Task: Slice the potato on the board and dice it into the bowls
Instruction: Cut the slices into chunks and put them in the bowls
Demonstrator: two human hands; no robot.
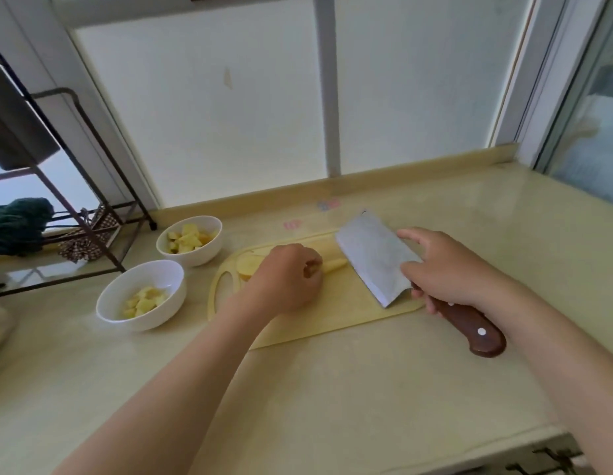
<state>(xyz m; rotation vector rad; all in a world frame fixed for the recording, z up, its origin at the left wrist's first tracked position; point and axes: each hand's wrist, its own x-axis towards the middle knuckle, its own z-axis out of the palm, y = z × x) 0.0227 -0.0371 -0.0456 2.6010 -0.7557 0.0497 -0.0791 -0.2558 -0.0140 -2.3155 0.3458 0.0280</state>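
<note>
Along the back edge of the pale surface (332, 389) runs a frosted window (212, 114), and at the back left corner stands a dark metal rack (117, 262) with a green cloth (18, 221) and a checked cloth (89, 240) bundled on its low shelf. Two small pink stickers (291, 224) sit near the back edge, just behind the cutting board (332, 317). The board lies about the middle of the surface. Left of it stand two white bowls, apart from each other: the far bowl (202, 257) holds a good heap of diced potato, and the near bowl (150, 320), toward the left edge, holds a smaller heap. The potato (248, 265) is on the board's left half, by its handle slot, in pale slices, with one strip poking out toward the blade. The left hand (287, 279) covers most of it, knuckles up, with the fingers curled down and gripping the pieces, so how many lie beneath I cannot tell. The right hand (449, 269) is wrapped round the brown wooden handle of the knife (370, 255), a broad cleaver, with the forefinger laid along the flat of the blade. The blade is tipped so its flat side faces up, and its edge is down on the board just beside the strip.
</note>
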